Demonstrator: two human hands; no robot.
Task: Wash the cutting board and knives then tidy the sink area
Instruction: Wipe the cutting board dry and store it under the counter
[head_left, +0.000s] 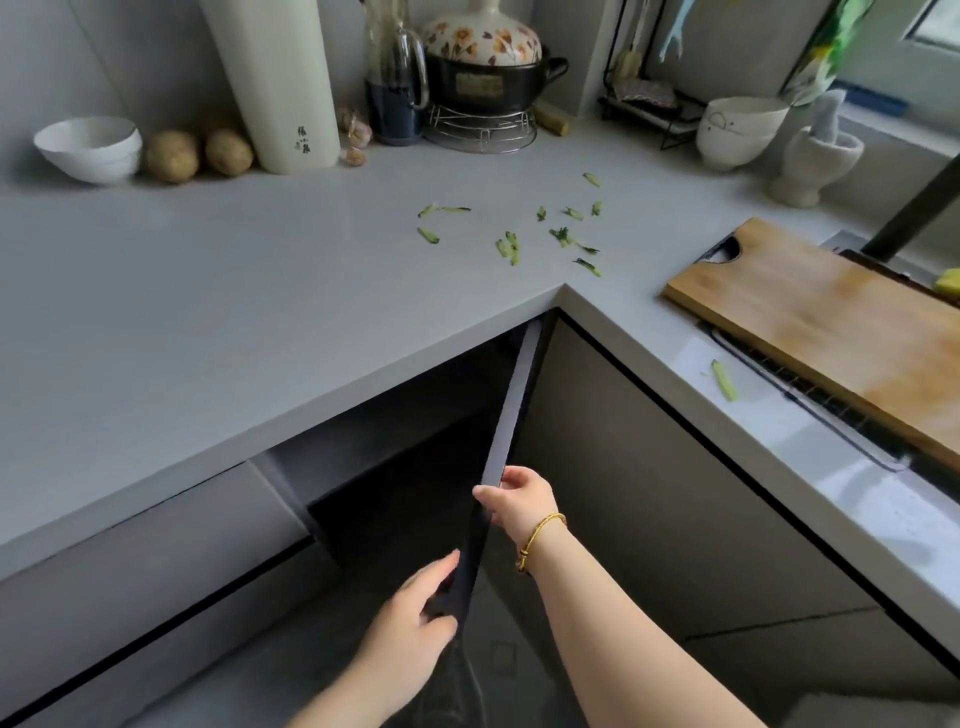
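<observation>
Left hand (410, 623) and right hand (519, 499), one below the other, both grip the open cabinet door (511, 405) by its edge. Farther right, a pestle (828, 117) stands in the mortar (815, 156). The wooden cutting board (831, 322) lies flat across the sink (810, 402), long axis diagonal, handle hole pointing back-left.

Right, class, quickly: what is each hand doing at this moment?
Left hand: grips the edge of the cabinet door, lower down.
Right hand: grips the same door edge, higher up.

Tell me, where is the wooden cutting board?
In the head view, the cutting board lies at the right, over the sink, just right of the green vegetable scraps on the counter.
</observation>
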